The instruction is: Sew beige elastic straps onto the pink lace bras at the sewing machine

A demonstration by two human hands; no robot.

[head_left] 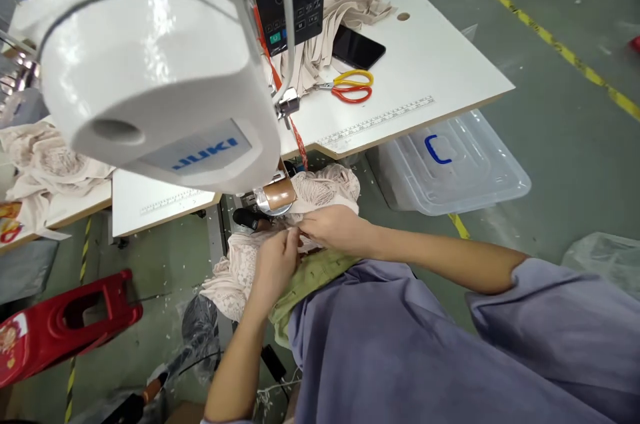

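A white sewing machine (165,77) fills the upper left of the view. Below its front end, beside the needle area, beige lace fabric (235,267) hangs on both sides of the machine's narrow arm. My left hand (277,257) pinches the fabric's near edge from the left. My right hand (335,227) comes in from the right, its fingers closed on the same fabric, and the fingertips of both hands nearly meet. Green cloth (315,277) lies under my wrists, over my lap.
Yellow and red scissors (353,86), a black phone (359,47) and beige strips (345,7) lie on the white table (430,57). A lidded clear bin (465,164) stands below at right, a red stool (70,324) at lower left.
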